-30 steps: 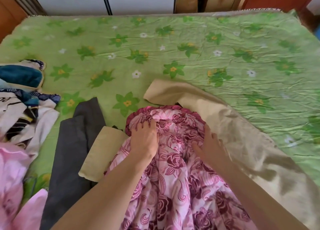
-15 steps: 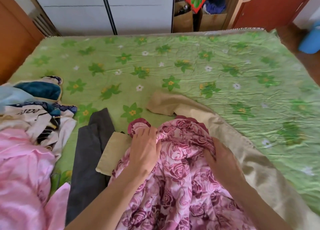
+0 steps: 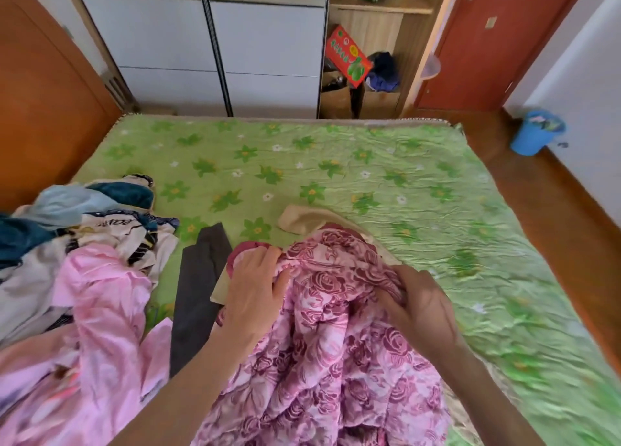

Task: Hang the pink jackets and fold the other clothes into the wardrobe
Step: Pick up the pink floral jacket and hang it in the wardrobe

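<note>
A pink rose-print garment (image 3: 332, 345) lies bunched on the bed in front of me. My left hand (image 3: 255, 287) grips its upper left edge, fingers curled into the cloth. My right hand (image 3: 416, 308) pinches a gathered fold on its right side. Under it lies a beige garment (image 3: 302, 219), and a dark grey garment (image 3: 198, 284) lies just left. A plain pink jacket (image 3: 97, 328) is heaped at the lower left. The white wardrobe (image 3: 218, 42) stands beyond the bed's far end.
A pile of blue, white and patterned clothes (image 3: 84, 217) sits at the left on the green floral bedspread (image 3: 369, 170). Open shelves hold a red box (image 3: 347, 56). A blue bin (image 3: 536, 131) stands on the floor at right by a red door (image 3: 497, 42).
Both hands have gathered the rose-print garment toward me, bunching it. The view has tilted up, showing the wardrobe, shelves and bin.
</note>
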